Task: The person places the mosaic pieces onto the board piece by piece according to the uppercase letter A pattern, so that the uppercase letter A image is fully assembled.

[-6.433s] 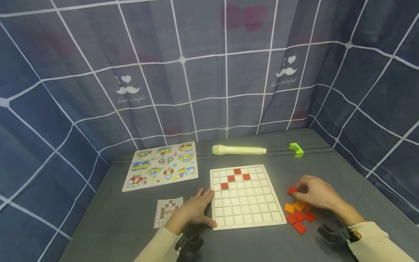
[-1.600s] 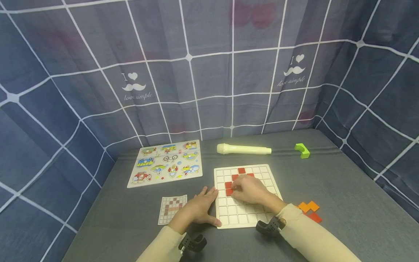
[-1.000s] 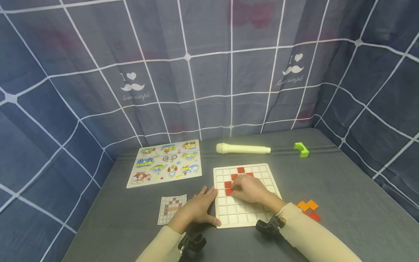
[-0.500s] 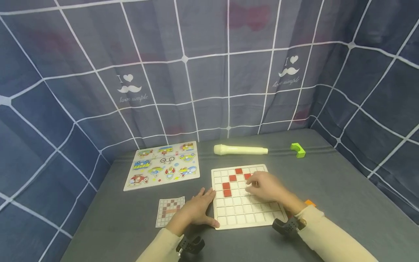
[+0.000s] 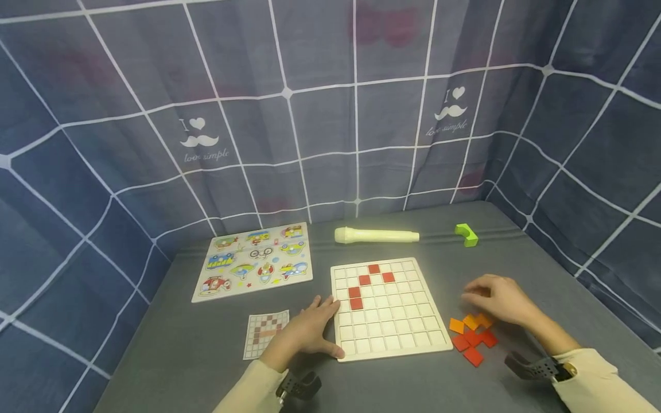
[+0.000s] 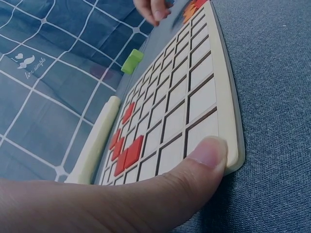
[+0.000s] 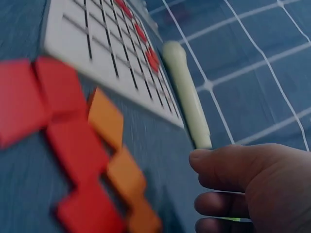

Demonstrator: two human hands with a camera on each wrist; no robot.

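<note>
A pale wooden grid board (image 5: 392, 321) lies on the dark cloth, with several red tiles (image 5: 356, 303) set in squares towards its upper left. My left hand (image 5: 310, 331) rests along the board's left edge, fingers spread; in the left wrist view the thumb (image 6: 194, 170) presses on the near corner. To the right, my right hand (image 5: 498, 298) hovers just behind a loose pile of red tiles (image 5: 473, 357) and orange tiles (image 5: 457, 326). Its fingers are loosely bent with nothing between them, as the right wrist view of that hand (image 7: 257, 184) also shows.
Left of the board lies a small printed grid card (image 5: 253, 344), partly behind the left forearm. Behind are a picture puzzle board (image 5: 258, 264), a cream toy microphone (image 5: 377, 236) and a green arch block (image 5: 467, 235). A checked curtain (image 5: 320, 126) surrounds the back and sides.
The right hand took a red tile from the pile and set it below the lowest red one on the board. It has since drawn back right to the pile. The left hand stayed put.
</note>
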